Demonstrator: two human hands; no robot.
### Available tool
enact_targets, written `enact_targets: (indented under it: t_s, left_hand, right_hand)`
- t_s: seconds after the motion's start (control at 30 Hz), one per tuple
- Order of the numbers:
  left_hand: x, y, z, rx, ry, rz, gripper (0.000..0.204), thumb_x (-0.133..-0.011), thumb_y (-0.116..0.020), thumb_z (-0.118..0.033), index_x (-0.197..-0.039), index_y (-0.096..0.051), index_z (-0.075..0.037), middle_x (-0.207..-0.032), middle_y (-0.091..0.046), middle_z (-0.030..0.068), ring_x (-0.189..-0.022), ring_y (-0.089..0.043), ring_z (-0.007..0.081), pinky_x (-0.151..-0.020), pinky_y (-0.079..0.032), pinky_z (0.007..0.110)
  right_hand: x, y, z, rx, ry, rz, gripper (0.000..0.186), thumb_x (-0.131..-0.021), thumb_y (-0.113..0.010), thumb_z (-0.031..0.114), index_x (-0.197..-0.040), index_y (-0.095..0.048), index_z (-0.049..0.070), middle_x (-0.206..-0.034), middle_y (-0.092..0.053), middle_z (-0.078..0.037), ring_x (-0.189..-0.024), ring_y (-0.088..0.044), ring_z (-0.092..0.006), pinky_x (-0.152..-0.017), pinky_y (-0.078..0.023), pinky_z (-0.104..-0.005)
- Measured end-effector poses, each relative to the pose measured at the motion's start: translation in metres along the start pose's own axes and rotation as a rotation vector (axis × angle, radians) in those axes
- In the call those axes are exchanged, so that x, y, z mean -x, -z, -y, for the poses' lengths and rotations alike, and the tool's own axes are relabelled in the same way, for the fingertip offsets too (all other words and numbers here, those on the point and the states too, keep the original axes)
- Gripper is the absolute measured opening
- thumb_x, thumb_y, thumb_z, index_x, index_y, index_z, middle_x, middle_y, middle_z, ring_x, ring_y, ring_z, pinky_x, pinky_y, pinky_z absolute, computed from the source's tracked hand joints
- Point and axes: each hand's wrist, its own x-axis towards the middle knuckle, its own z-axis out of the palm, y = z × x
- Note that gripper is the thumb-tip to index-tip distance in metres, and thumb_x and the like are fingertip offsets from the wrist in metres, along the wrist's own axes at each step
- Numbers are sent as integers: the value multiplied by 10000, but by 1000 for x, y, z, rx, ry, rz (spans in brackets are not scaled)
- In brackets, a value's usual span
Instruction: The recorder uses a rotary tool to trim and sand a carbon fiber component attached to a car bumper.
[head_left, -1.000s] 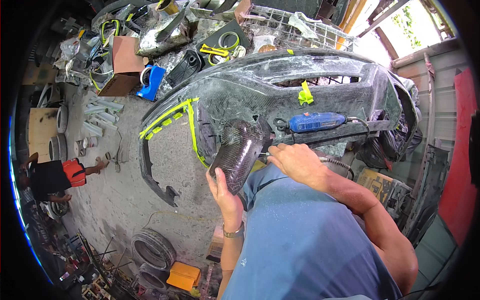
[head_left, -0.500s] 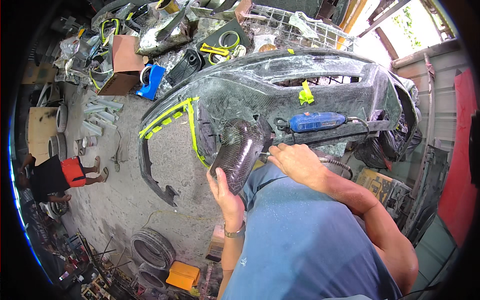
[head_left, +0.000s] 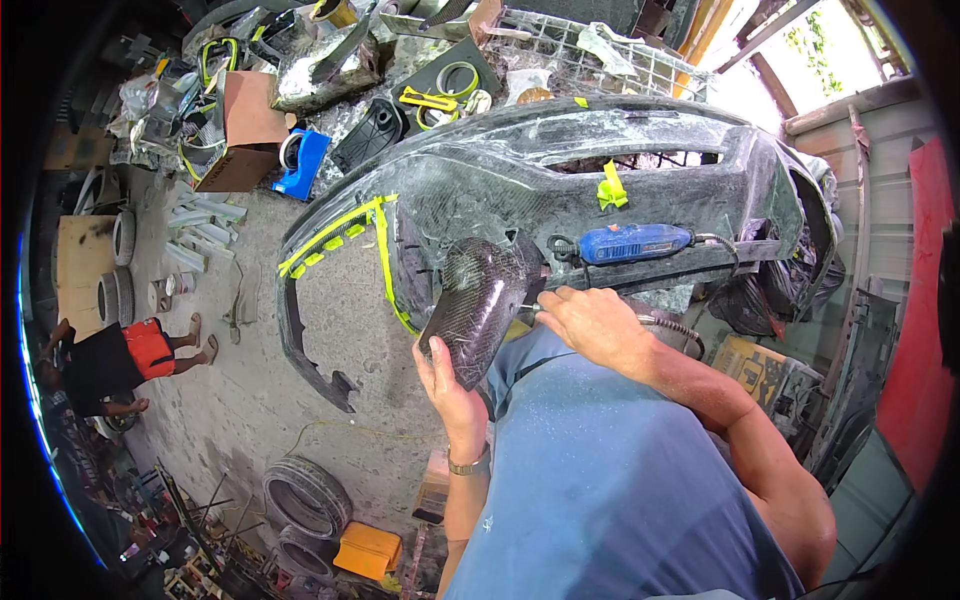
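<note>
A glossy dark carbon-fibre cover, curved like a shell, is gripped along its lower left edge by my left hand, thumb on the face. My right hand closes around the handpiece of a rotary tool, its thin metal tip at the cover's right edge. Whether the tip touches the cover, I cannot tell. From behind that hand runs a dark flexible shaft. The blue rotary tool body lies on a big dusty black car bumper just beyond my hands.
Yellow-green tape marks the bumper's left part. Beyond it, a cluttered bench holds tape rolls, a cardboard box and a blue tape dispenser. Tyres lie at lower left. Another person is at far left. A carton stands at right.
My hands and the cover stay nearly in place. At far left, the other person has shifted slightly, with an arm in a different position.
</note>
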Motion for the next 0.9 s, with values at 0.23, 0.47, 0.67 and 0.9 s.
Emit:
enact_targets:
  t_s: [0.23,0.47,0.67,0.9]
  left_hand:
    - [-8,7,-5,40,29,75,403,-1018,-516,-331,-1250,-535,-2,-1228,-595,119,-1117,-578,218,-987,-439,371]
    - [-5,3,-7,31,27,64,397,-1022,-503,-335,-1230,-539,1,-1217,-595,114,-1115,-574,214,-983,-438,371]
    - [-7,7,-2,5,2,84,389,-1026,-491,-340,-1215,-535,-3,-1212,-588,123,-1120,-567,223,-987,-434,375]
    - [-8,9,-1,-8,0,93,375,-1031,-483,-334,-1205,-540,-7,-1206,-590,122,-1115,-567,224,-984,-434,375]
  right_hand:
    - [3,9,-2,-39,10,-18,288,-981,-520,287,-965,-602,12,-874,-668,-162,-778,-680,-362,-653,-552,-462]
    - [-1,0,-1,-36,15,-2,283,-980,-521,283,-971,-603,12,-874,-668,-167,-781,-680,-362,-663,-553,-462]
    - [0,-2,1,-49,23,1,271,-980,-519,270,-979,-605,12,-871,-667,-169,-778,-681,-363,-670,-556,-457]
    - [-1,-2,3,-44,19,14,272,-977,-524,268,-978,-606,9,-866,-667,-170,-780,-683,-360,-676,-557,-456]
